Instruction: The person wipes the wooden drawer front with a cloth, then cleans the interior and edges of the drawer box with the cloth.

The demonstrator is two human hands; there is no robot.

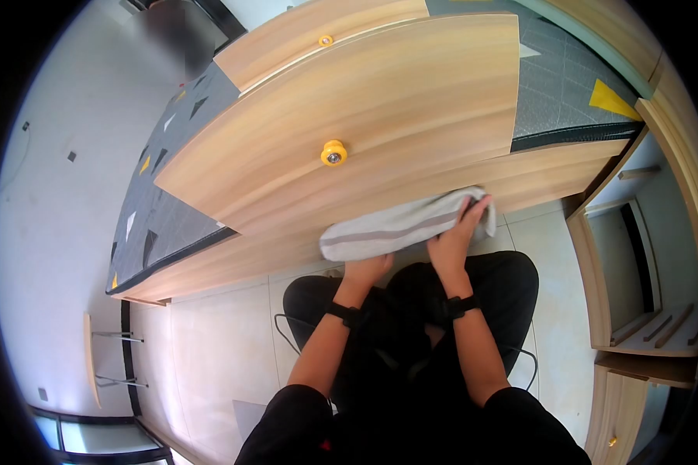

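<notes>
A pale cloth with a grey-brown stripe [395,227] is stretched between my two hands, against the lower edge of a light wooden panel. My left hand [370,268] grips the cloth's lower edge from beneath, its fingers mostly hidden behind it. At the cloth's right end, my right hand [455,236] has its fingers and thumb closed on the fabric. Above the cloth stands a large wooden board [411,101] with a round yellow knob [334,153]. Black bands circle both wrists.
A grey patterned mattress [566,85] shows on either side of the board. An open wooden shelf unit [585,263] stands at the right. A folding table [93,360] is at the left. Another person [174,39], blurred, is at the top left. Tiled floor [209,341] lies below.
</notes>
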